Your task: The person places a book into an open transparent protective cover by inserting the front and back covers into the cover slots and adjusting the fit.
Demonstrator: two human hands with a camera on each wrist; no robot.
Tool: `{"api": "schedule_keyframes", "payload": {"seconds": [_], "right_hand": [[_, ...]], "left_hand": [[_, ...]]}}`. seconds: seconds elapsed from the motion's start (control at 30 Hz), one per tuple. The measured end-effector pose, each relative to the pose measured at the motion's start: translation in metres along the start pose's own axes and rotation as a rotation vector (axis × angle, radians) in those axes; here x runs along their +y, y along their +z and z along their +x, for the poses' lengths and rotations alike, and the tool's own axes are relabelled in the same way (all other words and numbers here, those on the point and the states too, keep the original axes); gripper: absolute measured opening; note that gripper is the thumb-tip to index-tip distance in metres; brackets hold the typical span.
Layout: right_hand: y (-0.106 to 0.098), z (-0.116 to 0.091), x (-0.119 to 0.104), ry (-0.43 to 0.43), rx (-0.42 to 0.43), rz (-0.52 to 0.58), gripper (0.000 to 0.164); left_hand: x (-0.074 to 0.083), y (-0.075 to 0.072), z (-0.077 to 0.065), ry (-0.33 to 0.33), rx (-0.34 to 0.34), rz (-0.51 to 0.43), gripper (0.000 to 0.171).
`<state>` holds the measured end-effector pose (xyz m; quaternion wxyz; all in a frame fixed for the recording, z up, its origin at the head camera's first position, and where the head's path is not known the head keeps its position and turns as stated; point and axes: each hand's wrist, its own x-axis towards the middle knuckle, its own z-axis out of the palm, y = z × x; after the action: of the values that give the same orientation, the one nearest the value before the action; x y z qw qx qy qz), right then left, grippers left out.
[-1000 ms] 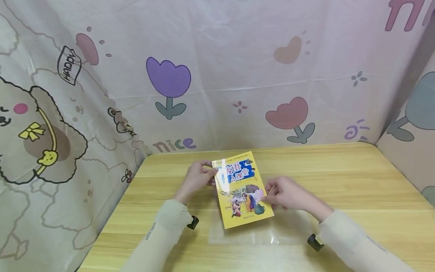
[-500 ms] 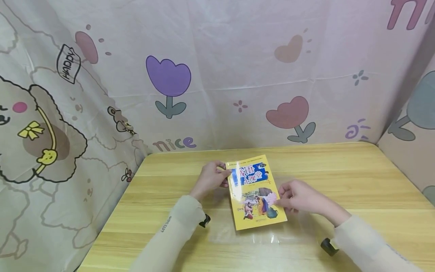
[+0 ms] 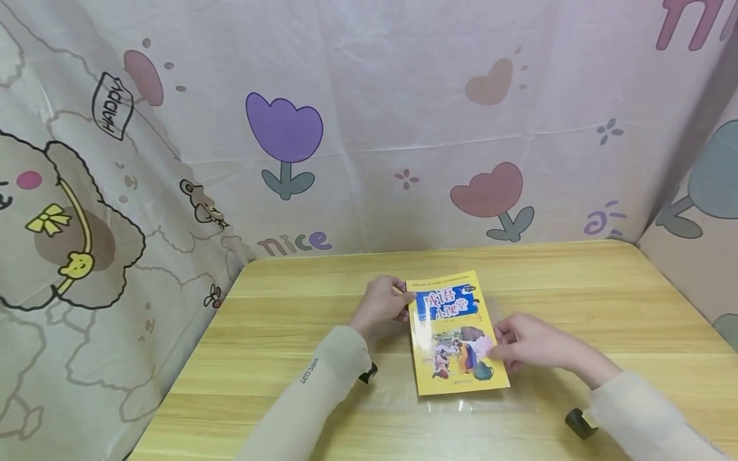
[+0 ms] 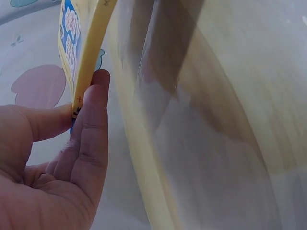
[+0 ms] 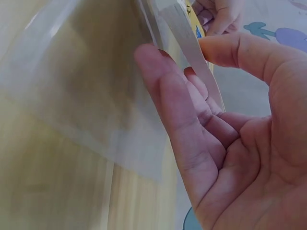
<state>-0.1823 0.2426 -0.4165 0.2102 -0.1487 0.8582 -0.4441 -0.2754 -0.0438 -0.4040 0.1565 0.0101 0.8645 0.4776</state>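
Note:
Between both hands is a thin yellow book (image 3: pixel 455 346) with a blue title panel and a colourful picture on its cover. My left hand (image 3: pixel 382 304) pinches its left edge near the top; in the left wrist view the thumb and fingers (image 4: pixel 93 129) hold the yellow spine. At the lower right edge my right hand (image 3: pixel 533 344) pinches the page side, thumb on the cover and fingers behind, as the right wrist view shows. The book is tilted and held above a clear plastic sheet or sleeve (image 5: pixel 86 96), which lies on the table beneath it.
The wooden table (image 3: pixel 265 333) reaches back to a printed curtain (image 3: pixel 369 128) with tulips and hearts. Another curtain (image 3: pixel 86 358) closes the left side. A black piece (image 3: pixel 580 424) sits at the right cuff, another (image 3: pixel 368 373) at the left.
Both hands have carried the book to the right and slightly towards me, over the clear plastic. The grips look the same, and the plastic has stayed about where it was.

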Motion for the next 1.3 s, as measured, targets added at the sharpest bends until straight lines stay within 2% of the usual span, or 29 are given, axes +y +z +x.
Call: {"api": "schedule_keyframes", "payload": {"seconds": [0.17,0.4,0.6,0.83,1.1,1.3], "right_hand": [[-0.005,-0.006,0.008,-0.002,-0.003,-0.006,0.023],[-0.010,-0.013,0.017,-0.010,-0.032,-0.013,0.026],[-0.013,-0.017,0.024,0.003,-0.048,-0.018,0.017],[-0.010,-0.017,0.026,0.041,-0.029,-0.080,0.015],[-0.011,-0.014,0.036,0.034,-0.042,-0.097,0.013],[-0.012,-0.012,0.035,0.045,-0.049,-0.102,0.015]], "left_hand": [[0.004,0.010,0.002,-0.018,-0.027,0.025,0.018],[0.006,0.024,0.005,-0.012,-0.047,0.075,0.018],[0.009,0.035,0.007,-0.023,-0.047,0.096,0.017],[0.004,0.040,0.008,-0.020,-0.058,0.163,0.022],[-0.001,0.044,0.011,-0.028,-0.072,0.209,0.025],[-0.002,0.043,0.009,-0.027,-0.082,0.249,0.025]]}}
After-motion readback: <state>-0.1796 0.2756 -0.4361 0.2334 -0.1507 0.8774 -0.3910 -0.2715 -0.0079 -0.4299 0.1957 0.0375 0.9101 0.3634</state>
